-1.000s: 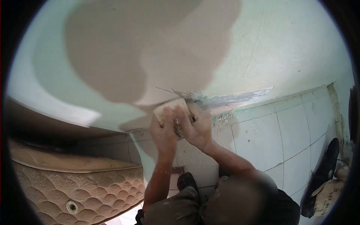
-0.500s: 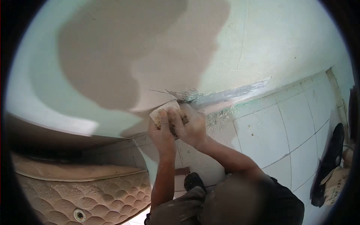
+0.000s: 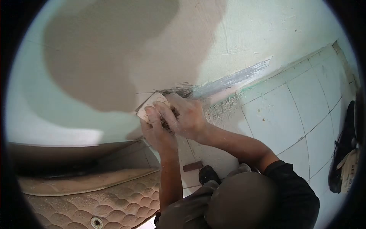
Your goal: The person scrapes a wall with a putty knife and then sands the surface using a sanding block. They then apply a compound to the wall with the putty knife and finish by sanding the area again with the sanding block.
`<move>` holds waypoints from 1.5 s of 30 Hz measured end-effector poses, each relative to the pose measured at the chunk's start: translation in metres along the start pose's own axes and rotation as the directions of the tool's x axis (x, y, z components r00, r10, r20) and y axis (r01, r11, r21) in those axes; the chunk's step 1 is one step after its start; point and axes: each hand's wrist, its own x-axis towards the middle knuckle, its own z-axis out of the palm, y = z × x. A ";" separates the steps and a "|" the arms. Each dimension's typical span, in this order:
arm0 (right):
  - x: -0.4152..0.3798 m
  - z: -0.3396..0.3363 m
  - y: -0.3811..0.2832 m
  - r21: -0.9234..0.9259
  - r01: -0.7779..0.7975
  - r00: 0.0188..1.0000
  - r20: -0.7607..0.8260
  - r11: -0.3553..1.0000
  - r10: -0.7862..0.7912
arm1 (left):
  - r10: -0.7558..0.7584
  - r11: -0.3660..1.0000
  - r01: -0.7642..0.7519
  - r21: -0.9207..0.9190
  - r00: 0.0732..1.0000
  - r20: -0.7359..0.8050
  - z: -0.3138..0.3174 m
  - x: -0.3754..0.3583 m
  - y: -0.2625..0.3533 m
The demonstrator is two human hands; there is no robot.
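Observation:
Both hands grip a flat whitish piece (image 3: 145, 111) with a rough, brown-speckled side; its exact kind I cannot make out. My left hand (image 3: 159, 133) holds its near side, thumb pressed on the pale face. My right hand (image 3: 187, 116) is closed around the right side, its fingers partly hidden. The piece lies against the foot of the pale green wall (image 3: 244, 34). Just beyond it runs a scraped dark patch (image 3: 181, 91), which continues to the right as a grey, scratched strip (image 3: 236, 78).
Crumbled debris (image 3: 225, 108) lies along the wall's base on white floor tiles (image 3: 274, 118). A quilted brown mattress (image 3: 84, 206) is at lower left. A reddish-brown block (image 3: 193, 166) rests by my shoe (image 3: 208, 175). Dark items and a printed sack (image 3: 349, 171) sit at far right.
The view has tilted and shifted. Both hands, still on the pale piece, have moved slightly left along the wall's foot.

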 end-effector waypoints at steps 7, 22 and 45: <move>-0.019 0.012 0.035 -0.096 0.050 0.998 -0.039 0.994 -0.054 | 0.143 0.950 -0.127 0.286 0.989 -0.036 -0.001 -0.001 -0.035; 0.006 -0.010 -0.004 0.037 -0.190 0.978 0.098 0.981 0.186 | 0.054 0.967 -0.076 0.242 0.994 0.095 0.000 -0.002 0.012; -0.021 -0.009 0.018 0.025 -0.324 0.939 0.127 0.946 0.319 | -0.079 0.992 0.081 0.101 0.997 -0.022 -0.003 -0.013 -0.025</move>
